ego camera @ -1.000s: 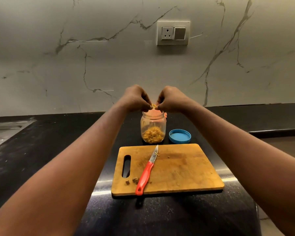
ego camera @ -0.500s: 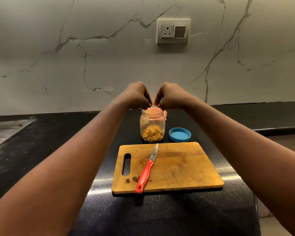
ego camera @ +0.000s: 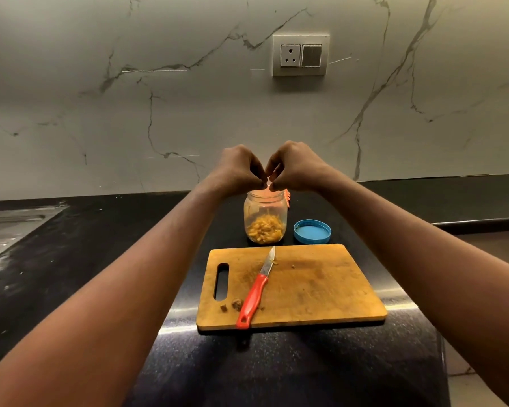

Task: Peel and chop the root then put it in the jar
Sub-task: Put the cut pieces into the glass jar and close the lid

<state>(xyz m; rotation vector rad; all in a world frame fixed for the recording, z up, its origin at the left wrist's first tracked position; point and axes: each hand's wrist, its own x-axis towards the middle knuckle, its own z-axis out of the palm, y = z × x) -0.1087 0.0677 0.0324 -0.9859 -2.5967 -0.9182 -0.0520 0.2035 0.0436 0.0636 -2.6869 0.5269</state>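
A clear open jar [ego camera: 265,210] stands on the black counter behind the board, with chopped yellow root [ego camera: 265,229] in its lower part. My left hand [ego camera: 237,170] and my right hand [ego camera: 294,168] hover just above its mouth. The fingers of both are curled and their tips meet. I see no piece between them. The jar's blue lid [ego camera: 312,231] lies upside down to its right. A red-handled knife [ego camera: 254,295] lies on the wooden cutting board [ego camera: 321,286], blade pointing at the jar.
A few brown scraps [ego camera: 232,305] lie on the board near the knife handle and the board's slot. An orange object [ego camera: 287,198] shows partly behind the jar. A steel sink [ego camera: 9,227] is at far left. A wall socket [ego camera: 300,54] is above.
A small yellow piece showed between my fingertips a second ago and is gone from sight now. Both hands have risen slightly and their fingertips have drawn closer together.
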